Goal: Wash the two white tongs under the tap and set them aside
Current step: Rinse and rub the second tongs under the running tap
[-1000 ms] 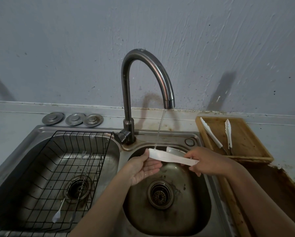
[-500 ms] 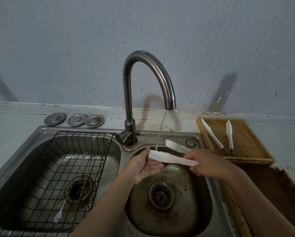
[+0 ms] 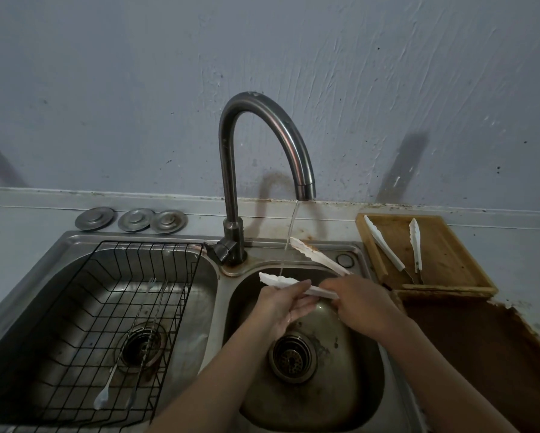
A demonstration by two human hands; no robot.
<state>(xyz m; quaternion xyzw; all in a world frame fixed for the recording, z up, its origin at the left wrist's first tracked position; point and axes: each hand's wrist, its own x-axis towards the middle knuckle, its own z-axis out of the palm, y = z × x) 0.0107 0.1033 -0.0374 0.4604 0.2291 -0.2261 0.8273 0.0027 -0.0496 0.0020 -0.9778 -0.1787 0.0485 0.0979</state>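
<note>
One pair of white tongs (image 3: pixel 317 257) is spread wide over the right sink basin (image 3: pixel 350 398). My right hand (image 3: pixel 360 303) grips it at the hinge end. My left hand (image 3: pixel 281 306) closes over the near arm, thumb on top. Water from the curved tap (image 3: pixel 264 151) runs in a thin stream between the arms and lands by the near arm's tip. The second pair of white tongs (image 3: pixel 415 246) lies spread on the wooden tray (image 3: pixel 443 287) to the right of the sink.
The left basin holds a black wire rack (image 3: pixel 84 348) with a white spoon (image 3: pixel 101 400) and thin metal utensils. Three metal drain covers (image 3: pixel 135 219) sit behind it. A brown worn patch of counter (image 3: pixel 481 354) lies in front of the tray.
The tongs have opened wider, the far arm swinging up toward the tap base. My left hand has moved from cupping under the near arm to gripping over it.
</note>
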